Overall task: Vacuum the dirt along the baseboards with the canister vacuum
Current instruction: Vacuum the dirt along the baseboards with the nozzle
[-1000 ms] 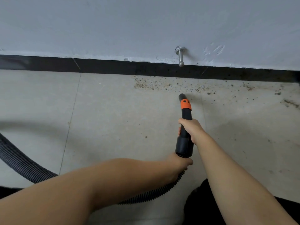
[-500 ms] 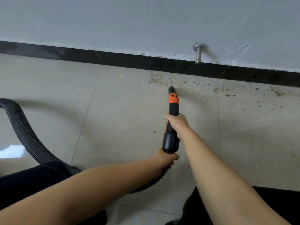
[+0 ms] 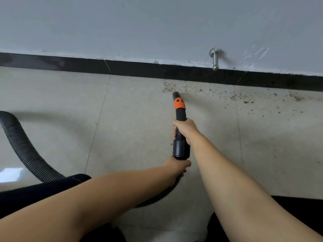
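The dirt (image 3: pixel 201 90) lies scattered on the tiled floor (image 3: pixel 132 123) along the black baseboard (image 3: pixel 139 70), ahead of both hands and spreading off to the right of them. The black nozzle (image 3: pixel 180 119), with its orange collar (image 3: pixel 179 103), points forward from the hands, its tip at the left end of the dirt patch. The right hand (image 3: pixel 186 130) grips the nozzle mid-length, fingers curled round it. Just behind it, the left hand (image 3: pixel 178 165) holds the ribbed hose (image 3: pixel 22 145) where it joins the nozzle's wide end. The hose passes under the left forearm and loops away far to the left. Beyond the nozzle tip and slightly right, a metal door stop (image 3: pixel 215 60) juts from the grey wall (image 3: pixel 139 27) above the baseboard, over the dirt.
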`<state>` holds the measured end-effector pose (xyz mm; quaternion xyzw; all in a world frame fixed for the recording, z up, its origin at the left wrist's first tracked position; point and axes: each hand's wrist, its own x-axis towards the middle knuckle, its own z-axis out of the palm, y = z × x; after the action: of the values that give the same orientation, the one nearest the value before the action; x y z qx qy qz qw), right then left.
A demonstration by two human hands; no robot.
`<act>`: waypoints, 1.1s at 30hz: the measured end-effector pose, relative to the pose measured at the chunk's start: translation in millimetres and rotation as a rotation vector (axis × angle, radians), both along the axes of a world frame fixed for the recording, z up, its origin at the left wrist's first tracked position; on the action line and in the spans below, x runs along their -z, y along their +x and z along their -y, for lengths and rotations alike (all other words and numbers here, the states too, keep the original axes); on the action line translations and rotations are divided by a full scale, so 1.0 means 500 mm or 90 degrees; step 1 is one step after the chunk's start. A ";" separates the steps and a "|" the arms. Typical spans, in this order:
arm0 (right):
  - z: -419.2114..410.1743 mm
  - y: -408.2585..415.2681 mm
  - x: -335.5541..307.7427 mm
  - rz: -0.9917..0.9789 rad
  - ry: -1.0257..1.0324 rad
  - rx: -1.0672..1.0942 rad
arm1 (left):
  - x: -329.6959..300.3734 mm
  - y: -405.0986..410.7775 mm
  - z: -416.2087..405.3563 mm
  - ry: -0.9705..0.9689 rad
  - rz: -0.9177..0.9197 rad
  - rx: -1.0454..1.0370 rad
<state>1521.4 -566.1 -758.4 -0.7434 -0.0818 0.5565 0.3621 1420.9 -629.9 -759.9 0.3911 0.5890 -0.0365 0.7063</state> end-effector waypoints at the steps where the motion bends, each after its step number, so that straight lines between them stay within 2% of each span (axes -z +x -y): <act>1: 0.003 0.012 -0.001 0.004 -0.004 0.017 | -0.001 0.008 -0.001 -0.004 0.007 0.010; 8: 0.056 0.100 0.008 0.057 -0.024 0.160 | 0.003 0.074 0.009 -0.016 0.031 0.123; 12: 0.061 0.148 -0.004 0.072 -0.032 0.202 | -0.007 0.116 0.009 -0.027 0.048 0.129; 18: 0.033 0.149 -0.014 0.057 -0.031 0.149 | -0.017 0.119 -0.001 -0.031 0.057 0.085; 33: -0.073 -0.005 -0.007 0.007 -0.008 -0.046 | -0.006 0.004 -0.050 -0.009 0.033 -0.054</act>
<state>1518.7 -529.6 -754.7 -0.7455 -0.1074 0.5655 0.3361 1422.7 -605.0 -756.9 0.3615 0.5863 -0.0007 0.7250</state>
